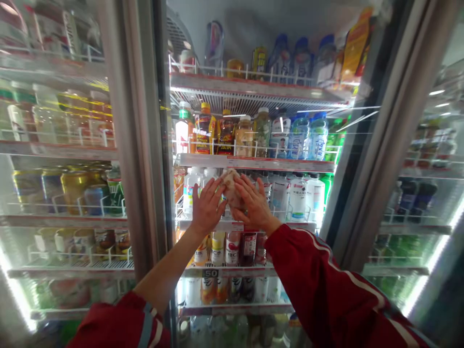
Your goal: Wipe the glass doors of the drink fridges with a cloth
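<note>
Cloth [231,183] between both hands [208,207] [253,202]

The glass pane [358,121] is standing between me and the shelves, blocking my way to the bottles [299,195] and the white wire rails [308,212] behind it. Along its face, room is opening above my hands, with nothing visible crossing it. Beside my left hand [208,205], a narrow gap is running to the left metal frame [139,145]; beside my right hand [252,198], a wider one is reaching the right frame [391,130]. The crumpled cloth [232,183] is filling the space between my hands, while below, my forearms are leaving a wedge.
</note>
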`<state>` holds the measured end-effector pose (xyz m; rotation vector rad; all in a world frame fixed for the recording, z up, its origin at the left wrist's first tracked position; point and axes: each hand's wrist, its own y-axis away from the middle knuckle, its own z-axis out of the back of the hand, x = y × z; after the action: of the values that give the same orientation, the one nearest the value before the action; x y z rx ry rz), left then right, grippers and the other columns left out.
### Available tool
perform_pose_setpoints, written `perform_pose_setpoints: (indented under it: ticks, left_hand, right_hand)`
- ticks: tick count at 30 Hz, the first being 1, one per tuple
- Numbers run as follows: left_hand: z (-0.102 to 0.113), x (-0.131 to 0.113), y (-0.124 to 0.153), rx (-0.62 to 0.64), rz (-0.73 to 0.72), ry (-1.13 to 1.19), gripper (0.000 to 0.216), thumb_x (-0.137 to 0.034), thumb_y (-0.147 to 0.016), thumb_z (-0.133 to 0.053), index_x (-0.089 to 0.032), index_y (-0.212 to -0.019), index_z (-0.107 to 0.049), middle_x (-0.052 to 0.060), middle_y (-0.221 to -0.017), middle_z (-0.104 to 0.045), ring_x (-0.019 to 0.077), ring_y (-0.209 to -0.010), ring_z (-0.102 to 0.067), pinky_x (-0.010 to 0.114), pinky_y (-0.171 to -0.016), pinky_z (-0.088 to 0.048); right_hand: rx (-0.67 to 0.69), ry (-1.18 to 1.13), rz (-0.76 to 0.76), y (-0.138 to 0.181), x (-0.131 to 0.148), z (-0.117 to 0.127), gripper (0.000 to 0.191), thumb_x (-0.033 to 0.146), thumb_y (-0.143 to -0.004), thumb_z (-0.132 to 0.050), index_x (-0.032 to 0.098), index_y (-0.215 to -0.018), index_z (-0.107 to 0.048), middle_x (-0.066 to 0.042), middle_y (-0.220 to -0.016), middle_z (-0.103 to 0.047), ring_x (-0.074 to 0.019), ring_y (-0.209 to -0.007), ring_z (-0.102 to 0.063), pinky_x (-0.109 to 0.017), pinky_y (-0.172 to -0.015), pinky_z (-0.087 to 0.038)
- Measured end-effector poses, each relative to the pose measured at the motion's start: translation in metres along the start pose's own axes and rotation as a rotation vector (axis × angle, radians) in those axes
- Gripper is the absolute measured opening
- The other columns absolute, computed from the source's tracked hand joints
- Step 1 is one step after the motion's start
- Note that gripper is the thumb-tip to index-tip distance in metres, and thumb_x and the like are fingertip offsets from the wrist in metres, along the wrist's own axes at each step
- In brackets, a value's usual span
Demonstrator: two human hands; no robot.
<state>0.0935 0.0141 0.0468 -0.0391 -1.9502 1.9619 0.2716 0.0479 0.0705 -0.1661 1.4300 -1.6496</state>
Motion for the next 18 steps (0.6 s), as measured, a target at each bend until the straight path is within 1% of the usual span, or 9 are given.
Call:
perform_pose_setpoints:
  ticks: [1,3,5,6,9,11,13,16,18]
  left_hand:
    - [0.000,-0.002,-0.001,-0.001,0.005,-0.006,0.034,-0.032,-0.087,-0.049,-0.017,-0.117,-0.051,0.012,-0.126,-0.057,0.0214,-0.125,-0.045,0.044,-0.113,-0.012]
    - [0.000,-0.007,-0.006,-0.012,0.023,-0.012,0.040,-0.040,-0.085,-0.051,-0.016,-0.116,-0.052,0.014,-0.128,-0.055,0.0238,-0.126,-0.044,0.046,-0.113,-0.011]
    - [-0.002,-0.015,-0.013,-0.028,0.049,-0.012,0.047,-0.046,-0.081,-0.054,-0.015,-0.116,-0.051,0.016,-0.131,-0.051,0.0260,-0.129,-0.040,0.048,-0.113,-0.011]
    - [-0.004,-0.019,-0.016,-0.032,0.062,-0.010,0.049,-0.047,-0.080,-0.055,-0.015,-0.117,-0.050,0.017,-0.133,-0.049,0.0265,-0.130,-0.038,0.048,-0.112,-0.011]
    - [-0.011,-0.025,-0.023,-0.034,0.077,0.008,0.050,-0.040,-0.079,-0.056,-0.016,-0.122,-0.046,0.016,-0.135,-0.047,0.0253,-0.132,-0.035,0.048,-0.112,-0.011]
    - [-0.013,-0.022,-0.023,-0.040,0.063,0.016,0.049,-0.032,-0.081,-0.053,-0.017,-0.126,-0.042,0.014,-0.134,-0.049,0.0227,-0.132,-0.035,0.047,-0.113,-0.010]
    - [-0.012,-0.014,-0.022,-0.057,0.049,-0.001,0.046,-0.026,-0.083,-0.051,-0.020,-0.128,-0.042,0.012,-0.136,-0.048,0.0207,-0.133,-0.034,0.046,-0.114,-0.008]
    - [-0.009,-0.002,-0.021,-0.096,0.034,-0.047,0.044,-0.021,-0.083,-0.051,-0.024,-0.126,-0.045,0.010,-0.143,-0.038,0.0206,-0.137,-0.025,0.045,-0.114,-0.007]
    - [-0.009,0.002,-0.022,-0.097,-0.009,-0.053,0.046,-0.019,-0.083,-0.050,-0.024,-0.128,-0.044,0.009,-0.146,-0.034,0.0200,-0.139,-0.019,0.045,-0.115,-0.007]
  right_hand:
    - [-0.010,0.003,-0.012,0.000,-0.004,0.003,0.058,0.040,-0.085,-0.039,0.017,-0.138,-0.031,-0.012,-0.139,-0.043,-0.0223,-0.137,-0.025,-0.052,-0.112,-0.011]
    - [-0.108,0.052,-0.105,-0.001,-0.012,0.006,0.054,0.036,-0.087,-0.035,0.018,-0.138,-0.032,-0.012,-0.141,-0.041,-0.0225,-0.138,-0.023,-0.053,-0.112,-0.013]
    - [-0.205,0.120,-0.204,-0.003,-0.016,0.003,0.050,0.030,-0.088,-0.034,0.019,-0.137,-0.034,-0.011,-0.141,-0.040,-0.0221,-0.139,-0.022,-0.053,-0.112,-0.013]
    - [-0.220,0.145,-0.226,-0.005,-0.017,0.001,0.049,0.028,-0.089,-0.034,0.019,-0.137,-0.034,-0.010,-0.141,-0.041,-0.0217,-0.139,-0.022,-0.052,-0.112,-0.012]
    - [-0.210,0.173,-0.217,-0.006,-0.017,-0.006,0.048,0.025,-0.089,-0.035,0.020,-0.136,-0.035,-0.009,-0.140,-0.043,-0.0206,-0.137,-0.025,-0.051,-0.112,-0.012]
    - [-0.220,0.177,-0.219,-0.005,-0.016,-0.007,0.048,0.026,-0.089,-0.035,0.020,-0.137,-0.035,-0.010,-0.140,-0.043,-0.0202,-0.137,-0.026,-0.050,-0.112,-0.014]
    - [-0.213,0.180,-0.228,-0.004,-0.015,-0.007,0.049,0.026,-0.089,-0.035,0.020,-0.137,-0.034,-0.010,-0.140,-0.042,-0.0200,-0.137,-0.025,-0.050,-0.112,-0.014]
    - [-0.194,0.190,-0.247,-0.005,-0.014,-0.004,0.048,0.026,-0.088,-0.035,0.019,-0.136,-0.036,-0.009,-0.139,-0.043,-0.0196,-0.138,-0.025,-0.049,-0.112,-0.015]
    - [-0.189,0.196,-0.253,-0.006,-0.013,-0.004,0.047,0.025,-0.088,-0.036,0.019,-0.135,-0.038,-0.009,-0.139,-0.044,-0.0193,-0.137,-0.025,-0.049,-0.112,-0.014]
